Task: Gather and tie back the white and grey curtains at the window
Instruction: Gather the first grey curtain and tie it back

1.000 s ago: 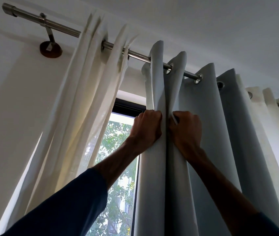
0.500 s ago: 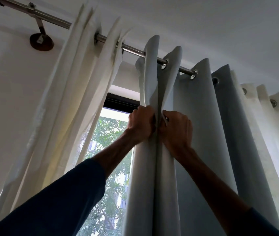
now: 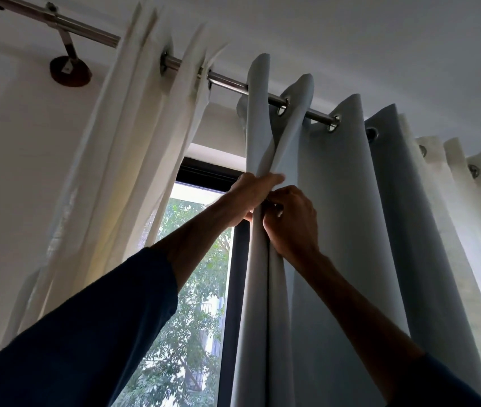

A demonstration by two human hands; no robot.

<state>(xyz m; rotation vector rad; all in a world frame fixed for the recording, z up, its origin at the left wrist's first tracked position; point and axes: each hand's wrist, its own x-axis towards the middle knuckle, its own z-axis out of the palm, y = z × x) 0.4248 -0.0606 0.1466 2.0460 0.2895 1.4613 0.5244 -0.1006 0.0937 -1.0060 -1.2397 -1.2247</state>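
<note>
grey curtain (image 3: 336, 230): hangs by eyelets (image 3: 282, 108) on the rod (image 3: 229, 80), leading folds bunched | left hand (image 3: 251, 195): wrapped round those folds | right hand (image 3: 292, 221): beside it, pinching the next fold | handling: soft, light, probably slippery; grip the pleats together below the eyelets | white curtain (image 3: 133, 171): toward rod's left end

Grey curtain (image 3: 350, 230) hangs, leading folds bunched together; white curtain (image 3: 133, 171) gathered alongside.

Two hands: left hand (image 3: 251, 198), right hand (image 3: 290, 221). One grey curtain (image 3: 350, 230). Two white curtains (image 3: 133, 171), (image 3: 468, 230). One rod (image 3: 227, 80), one bracket (image 3: 70, 69), one window (image 3: 192, 289).
</note>
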